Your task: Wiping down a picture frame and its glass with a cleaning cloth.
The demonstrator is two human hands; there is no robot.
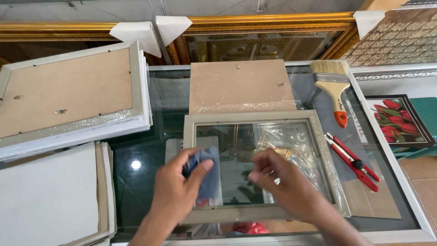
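Head view: two hands work on the glass of a pale picture frame point(259, 166) lying flat on a glass-topped table point(150, 98).

The left hand point(180, 189) is clamped on a blue cloth point(207, 175), pressed to the pane at the frame's 8 o'clock, seemingly wiping. The right hand point(284, 182), fingers curled but empty, rests at 5 o'clock, apparently steadying it. A brush point(334, 89) and red cutter point(353, 161) lie at 2 o'clock.

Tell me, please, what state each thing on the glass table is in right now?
Frame: face down, glass in, back off.
Backing board: removed, lying beyond the frame.
Cloth: bunched in the left hand, on the glass.
Right hand: resting on the glass.
Brush: lying unused.
Cutter: lying unused; blade not discernible.
Stacked frames: face down, backs on.
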